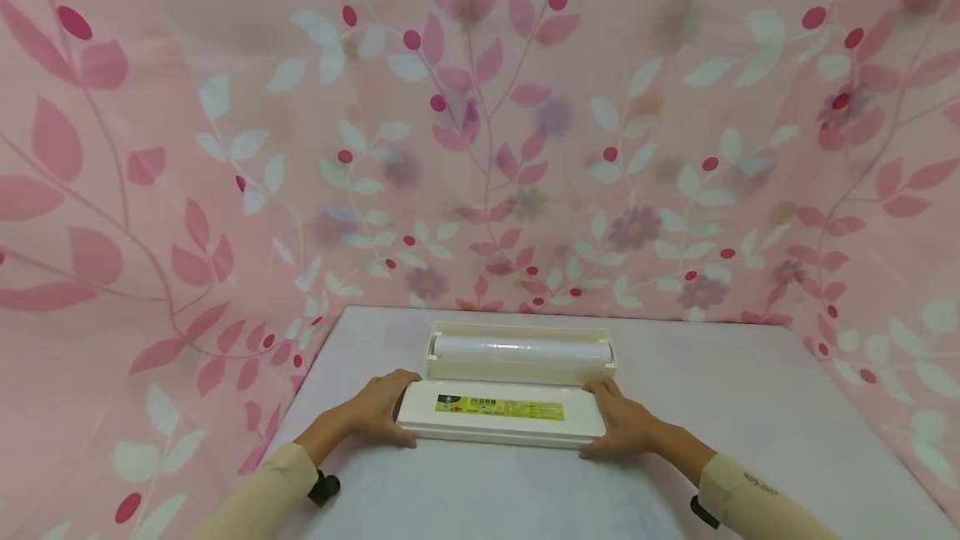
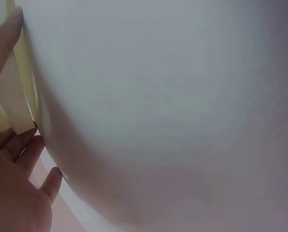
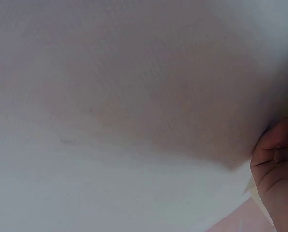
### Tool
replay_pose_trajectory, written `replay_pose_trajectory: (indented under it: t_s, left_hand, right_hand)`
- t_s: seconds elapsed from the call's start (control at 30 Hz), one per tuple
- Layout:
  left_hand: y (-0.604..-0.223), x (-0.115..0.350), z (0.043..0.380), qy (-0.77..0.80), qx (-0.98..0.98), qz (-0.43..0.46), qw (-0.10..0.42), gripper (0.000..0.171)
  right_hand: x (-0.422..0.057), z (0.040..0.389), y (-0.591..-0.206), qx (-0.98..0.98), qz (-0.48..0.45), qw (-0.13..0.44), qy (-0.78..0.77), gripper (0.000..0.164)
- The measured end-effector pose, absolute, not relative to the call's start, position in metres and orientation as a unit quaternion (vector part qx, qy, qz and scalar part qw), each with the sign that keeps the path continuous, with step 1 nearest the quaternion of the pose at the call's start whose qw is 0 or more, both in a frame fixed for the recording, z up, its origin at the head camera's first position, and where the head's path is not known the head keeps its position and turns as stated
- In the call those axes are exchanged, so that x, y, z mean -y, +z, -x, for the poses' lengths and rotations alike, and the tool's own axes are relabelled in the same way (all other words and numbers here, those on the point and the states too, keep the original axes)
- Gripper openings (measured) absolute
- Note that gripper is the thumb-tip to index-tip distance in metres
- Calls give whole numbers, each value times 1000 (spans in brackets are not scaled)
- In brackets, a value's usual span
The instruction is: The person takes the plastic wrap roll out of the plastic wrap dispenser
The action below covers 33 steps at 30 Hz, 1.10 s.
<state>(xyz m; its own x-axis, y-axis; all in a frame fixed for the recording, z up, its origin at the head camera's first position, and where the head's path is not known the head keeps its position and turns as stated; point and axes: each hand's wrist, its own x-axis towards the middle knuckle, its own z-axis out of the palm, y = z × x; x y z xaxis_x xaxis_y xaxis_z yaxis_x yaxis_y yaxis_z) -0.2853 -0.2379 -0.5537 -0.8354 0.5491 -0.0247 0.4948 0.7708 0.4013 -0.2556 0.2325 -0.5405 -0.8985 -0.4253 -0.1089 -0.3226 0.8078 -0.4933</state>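
Note:
A long white lid (image 1: 501,427) with a yellow-green label (image 1: 498,408) lies lengthwise across my front, label up. My left hand (image 1: 378,411) grips its left end, thumb at the near edge and fingers at the far one. At the opposite end my right hand (image 1: 626,426) holds it the same way. Directly behind is an open cream box (image 1: 521,371) containing a white roll of cling film (image 1: 521,348). The left wrist view has the left hand (image 2: 18,179) against the lid's edge; in the right wrist view, only part of the right hand (image 3: 277,169) shows.
A white-covered table (image 1: 712,382) carries these things. Behind it and along both sides hangs a pink curtain (image 1: 480,148) printed with leaves and flowers. The table's back edge runs just beyond the box.

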Motion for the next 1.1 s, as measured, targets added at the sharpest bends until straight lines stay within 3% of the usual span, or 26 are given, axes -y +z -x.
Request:
replay_pose_trajectory:
  t_s: [0.3,0.57,1.1]
  left_hand:
    - [-550,236,288,200,-936,-275,91,105]
    - [-549,240,287,217,-931,-270,118,110]
    - [-542,246,288,265,-915,-278,123,103]
  right_hand:
    - [-234,257,-545,-944,185,113,-249,109]
    - [-240,254,-541,-929,229,98,-274,105]
    - [-245,253,-545,-914,177,134,-340,106]
